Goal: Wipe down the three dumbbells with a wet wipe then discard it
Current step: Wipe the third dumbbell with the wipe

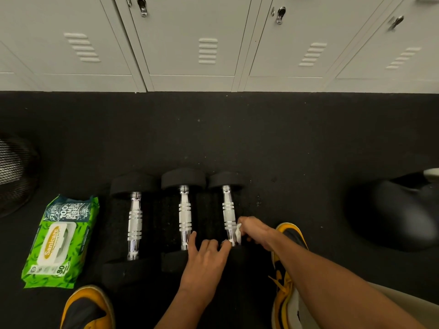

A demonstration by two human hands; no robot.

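At the far left edge a black mesh bin [14,174] stands on the dark rubber floor [285,138]. Just right of it lies a green pack of wet wipes [60,241], flat, its white lid closed. Next come three dumbbells side by side, handles running away from the person: the left dumbbell [134,224], the middle dumbbell [184,217] and the right dumbbell [228,214], each with a chrome grip and black ends. The left hand [204,260] lies with fingers spread and fairly straight over the near black ends of the middle and right dumbbells, pressing on them. The right hand [255,230] pinches a crumpled white wet wipe [238,232] against the near part of the right dumbbell's chrome handle. Yellow and black shoes [285,269] flank the arms. A row of pale grey lockers [190,43] lines the far side of the floor.
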